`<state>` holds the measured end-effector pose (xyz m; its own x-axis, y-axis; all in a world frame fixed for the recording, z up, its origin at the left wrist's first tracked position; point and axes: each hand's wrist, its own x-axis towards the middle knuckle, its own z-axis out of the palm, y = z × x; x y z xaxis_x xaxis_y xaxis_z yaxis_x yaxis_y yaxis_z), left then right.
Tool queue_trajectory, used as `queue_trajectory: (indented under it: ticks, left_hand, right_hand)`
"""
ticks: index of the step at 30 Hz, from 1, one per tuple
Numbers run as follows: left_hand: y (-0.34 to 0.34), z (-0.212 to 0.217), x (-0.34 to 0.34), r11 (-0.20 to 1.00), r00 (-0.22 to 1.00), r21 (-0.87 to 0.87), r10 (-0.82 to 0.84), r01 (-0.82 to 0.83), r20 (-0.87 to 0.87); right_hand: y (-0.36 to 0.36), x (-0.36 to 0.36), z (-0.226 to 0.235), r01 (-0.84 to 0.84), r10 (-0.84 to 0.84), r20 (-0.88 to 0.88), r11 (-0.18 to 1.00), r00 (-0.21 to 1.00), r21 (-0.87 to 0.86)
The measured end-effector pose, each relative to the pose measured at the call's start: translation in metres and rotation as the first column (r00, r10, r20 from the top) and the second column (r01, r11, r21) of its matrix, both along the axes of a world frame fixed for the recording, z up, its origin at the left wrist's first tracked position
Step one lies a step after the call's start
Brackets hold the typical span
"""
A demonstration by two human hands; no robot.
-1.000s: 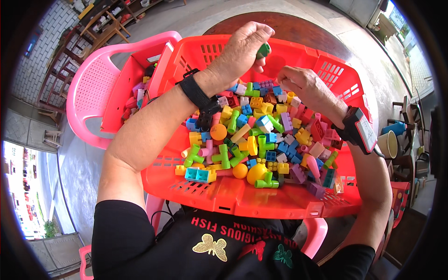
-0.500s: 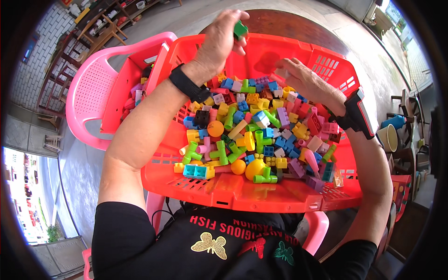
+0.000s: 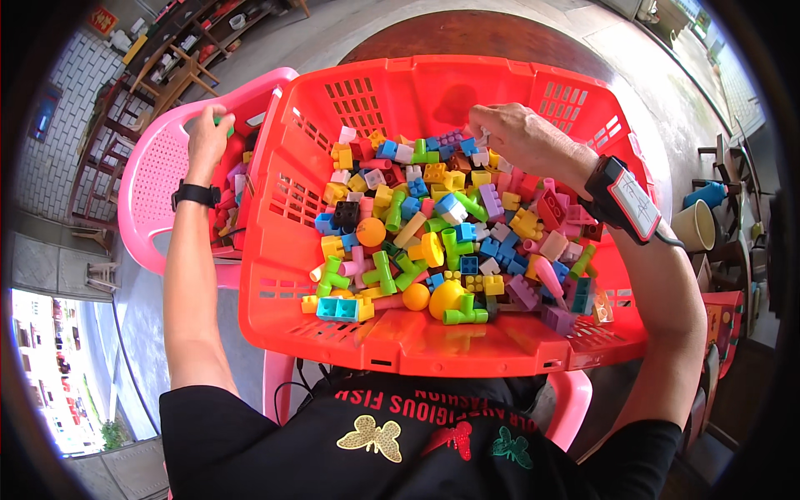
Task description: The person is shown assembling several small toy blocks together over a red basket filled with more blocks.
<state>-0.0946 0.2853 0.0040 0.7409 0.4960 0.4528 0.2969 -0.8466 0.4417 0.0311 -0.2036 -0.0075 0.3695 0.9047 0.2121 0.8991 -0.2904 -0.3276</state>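
Note:
A large red basket (image 3: 417,354) in front of me holds a heap of toy building blocks (image 3: 417,242), with pipe-shaped green pieces and orange balls among them. My left hand (image 3: 206,146) is closed on a green block (image 3: 223,122), over the far end of a second, smaller red basket (image 3: 265,112) at the left. My right hand (image 3: 529,137) hangs over the far side of the heap in the large basket, its fingers bent down close together. What its fingertips pinch is mostly hidden; a pale spot shows beside them.
A pink plastic chair (image 3: 162,162) carries the smaller basket, which has more blocks in it. Behind the large basket stands a round brown table (image 3: 467,35). Wooden furniture (image 3: 179,71) is at the far left, and a cream bucket (image 3: 693,227) stands at the right.
My left hand has swung left from above the large basket to the smaller one, carrying the green block. My right hand has shifted slightly left, its fingers now pointing down.

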Motion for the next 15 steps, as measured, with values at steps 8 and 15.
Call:
queue_trajectory:
  ticks: [8, 15]
  left_hand:
    - [-0.105, 0.054, 0.013, 0.859, 0.913, 0.357, -0.407, 0.368, 0.038]
    - [-0.256, 0.022, 0.04, 0.562, 0.556, 0.196, -0.59, 0.803, -0.585]
  right_hand:
    - [0.006, -0.008, 0.015, 0.09, -0.092, 0.026, 0.994, 0.995, 0.067]
    - [0.004, -0.018, 0.015, 0.17, -0.168, -0.026, 0.979, 0.985, 0.109]
